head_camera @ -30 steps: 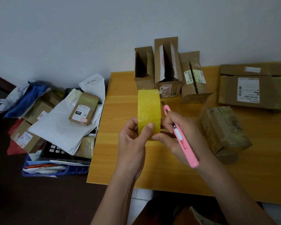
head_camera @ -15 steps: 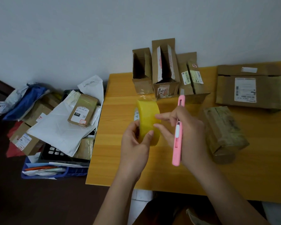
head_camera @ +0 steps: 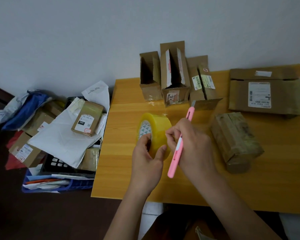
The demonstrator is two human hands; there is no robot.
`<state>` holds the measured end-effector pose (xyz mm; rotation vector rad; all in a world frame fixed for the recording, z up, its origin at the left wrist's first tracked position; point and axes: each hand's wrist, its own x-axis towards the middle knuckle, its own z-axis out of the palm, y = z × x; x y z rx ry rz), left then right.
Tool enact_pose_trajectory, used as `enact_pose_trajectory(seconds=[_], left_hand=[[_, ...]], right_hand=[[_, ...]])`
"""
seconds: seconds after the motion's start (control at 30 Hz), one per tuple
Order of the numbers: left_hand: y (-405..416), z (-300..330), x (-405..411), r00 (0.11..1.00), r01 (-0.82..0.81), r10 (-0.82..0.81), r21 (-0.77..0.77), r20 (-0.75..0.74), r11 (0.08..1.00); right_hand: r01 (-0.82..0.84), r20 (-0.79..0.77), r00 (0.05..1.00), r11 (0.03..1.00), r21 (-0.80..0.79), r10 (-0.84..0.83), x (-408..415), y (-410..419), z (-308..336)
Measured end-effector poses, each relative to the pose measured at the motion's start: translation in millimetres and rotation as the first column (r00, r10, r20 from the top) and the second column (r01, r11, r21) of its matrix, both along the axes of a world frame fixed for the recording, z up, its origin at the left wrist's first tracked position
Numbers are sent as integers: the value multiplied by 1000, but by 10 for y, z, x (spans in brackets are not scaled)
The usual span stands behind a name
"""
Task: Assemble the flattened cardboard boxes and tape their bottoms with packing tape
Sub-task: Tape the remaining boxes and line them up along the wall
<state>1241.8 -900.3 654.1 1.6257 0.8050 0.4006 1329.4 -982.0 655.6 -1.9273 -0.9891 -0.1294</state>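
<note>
Tape [head_camera: 154,134] sits mid-frame above the surface [head_camera: 121,170], gripped in my left hand [head_camera: 146,161]. My right hand [head_camera: 192,146] holds the cutter [head_camera: 177,149] while its fingertips pick at the roll. Boxes [head_camera: 173,77] stand at upper center.

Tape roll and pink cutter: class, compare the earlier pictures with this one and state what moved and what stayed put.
The left hand has turned the yellow tape roll so its printed core now shows. The right hand swung the pink utility knife from pointing down-right to blade-up, and its fingertips now pick at the roll's surface. Both grips stayed; the cardboard boxes on the table did not move.
</note>
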Motion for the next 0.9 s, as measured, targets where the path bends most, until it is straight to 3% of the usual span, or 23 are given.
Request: enact_pose_trajectory(seconds=[0.13, 0.43, 0.6, 0.7, 0.9], left_hand=[[7, 7, -31, 999, 34, -34, 15, -22, 999], [53, 69, -66, 995, 101, -103, -96, -18, 990], [65, 132, -40, 998, 54, -46, -217, 42, 975], [50, 207, -5, 996, 71, -55, -237, 73, 969], [37, 346, 26, 992, 123, -118, -160, 42, 979]], right_hand=[[-25, 11, 1000, 1000, -15, 25, 9, -24, -58], [142, -373, 926, 968, 207, -57, 123, -91, -86], [43, -490, 868, 971, 236, 81, 173, -93, 70], [36, -467, 882, 981, 193, 60, 162, -70, 115], [58, -255, 966, 998, 37, -46, 212, -91, 291]])
